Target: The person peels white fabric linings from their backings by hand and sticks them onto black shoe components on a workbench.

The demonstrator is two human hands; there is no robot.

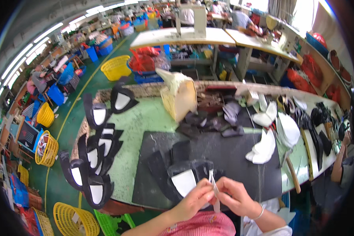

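Both hands meet at the near edge of a black mat (247,177), fingertips pinched together. Between them is a narrow white strip (211,176) standing upright, its lower part hidden by the fingers. My left hand (195,198) pinches it from the left, and my right hand (234,196) grips it from the right. Just beyond the left fingers lies a black shoe-upper piece (156,169) with a white patch (183,182). Whether the strip is joined to that piece I cannot tell.
Several black pieces with white patches (97,194) overlap along the table's left side. White cut pieces (263,147), dark scraps (208,120) and a yellowed container (179,96) stand or lie farther back. A wooden-handled tool (292,175) rests at right. Yellow baskets (75,218) stand on the floor.
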